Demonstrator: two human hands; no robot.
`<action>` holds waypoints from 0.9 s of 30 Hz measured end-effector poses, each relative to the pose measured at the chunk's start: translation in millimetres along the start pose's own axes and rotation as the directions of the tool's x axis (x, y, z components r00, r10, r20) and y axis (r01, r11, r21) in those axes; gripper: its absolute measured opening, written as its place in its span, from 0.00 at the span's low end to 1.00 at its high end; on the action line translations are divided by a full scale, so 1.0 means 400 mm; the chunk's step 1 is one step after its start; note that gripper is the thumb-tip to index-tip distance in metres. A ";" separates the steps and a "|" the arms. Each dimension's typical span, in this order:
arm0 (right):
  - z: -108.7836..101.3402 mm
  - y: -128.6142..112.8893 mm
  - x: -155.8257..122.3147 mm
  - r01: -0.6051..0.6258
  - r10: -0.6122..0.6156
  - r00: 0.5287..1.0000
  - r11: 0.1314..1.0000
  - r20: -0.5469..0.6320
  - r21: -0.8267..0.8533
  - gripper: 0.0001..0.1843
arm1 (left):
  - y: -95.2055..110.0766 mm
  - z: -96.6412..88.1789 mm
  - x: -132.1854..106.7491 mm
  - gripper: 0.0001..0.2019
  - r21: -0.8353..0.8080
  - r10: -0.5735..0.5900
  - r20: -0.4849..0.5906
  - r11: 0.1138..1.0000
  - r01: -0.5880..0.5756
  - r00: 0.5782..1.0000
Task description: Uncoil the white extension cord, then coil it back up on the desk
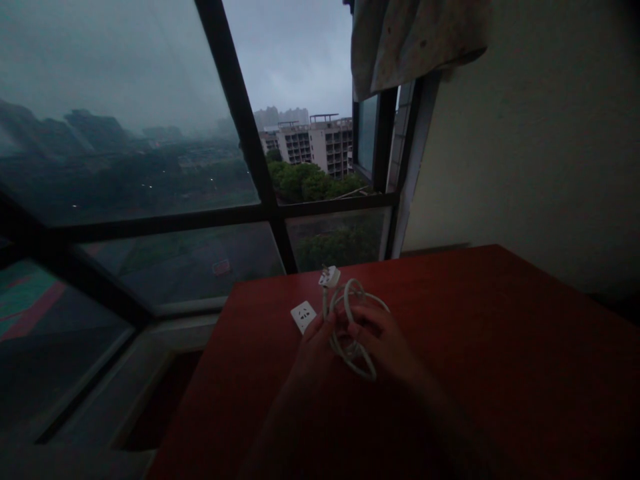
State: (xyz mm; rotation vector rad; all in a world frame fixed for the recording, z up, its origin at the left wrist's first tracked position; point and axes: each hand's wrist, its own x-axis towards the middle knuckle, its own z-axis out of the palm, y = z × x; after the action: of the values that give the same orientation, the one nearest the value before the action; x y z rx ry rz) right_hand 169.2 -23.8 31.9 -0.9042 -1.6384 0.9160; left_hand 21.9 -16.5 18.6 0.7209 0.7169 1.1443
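Both of my hands are closed on a white power cord that hangs in loose loops above the table. My left hand [315, 343] pinches the cord just below its plug [329, 276], which points up with its metal prongs showing. My right hand [383, 337] grips the looped part of the power cord [349, 298] between thumb and fingers. Behind my left hand is the white power strip [304, 316], with socket holes in its face; its lower part is hidden by the hand. Dim light blurs the detail of my fingers.
The reddish-brown table [465, 300] reaches the wall [510, 147] on the right. Beyond its far edge stands a dark window frame [260, 160], with one pane swung outward. A stained cloth [415, 47] hangs at the top right.
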 end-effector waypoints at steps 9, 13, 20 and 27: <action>-0.016 -0.014 0.000 0.051 -0.044 0.993 0.997 0.113 -0.059 0.15 | 0.036 -0.020 0.016 0.16 -0.059 0.080 -0.105 0.994 -0.087 0.991; -0.104 0.031 0.010 -0.192 0.192 0.980 0.981 -0.042 0.013 0.17 | 0.077 -0.080 0.036 0.12 -0.156 0.166 -0.026 0.973 -0.168 0.986; -0.191 0.132 0.016 -0.415 0.386 0.909 0.871 -0.159 -0.264 0.17 | 0.135 -0.142 0.033 0.09 -0.258 0.273 0.136 0.938 -0.232 0.952; -0.125 0.150 0.024 -0.214 -0.006 0.956 0.670 -0.293 -0.711 0.15 | 0.126 -0.097 0.004 0.11 -0.243 0.322 0.171 0.930 -0.277 0.931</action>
State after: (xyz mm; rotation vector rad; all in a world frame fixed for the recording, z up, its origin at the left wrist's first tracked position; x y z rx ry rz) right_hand 223.1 17.6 -7.8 -1.6174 -1.7278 0.1218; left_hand -35.8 3.0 36.8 0.7689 0.3030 1.3784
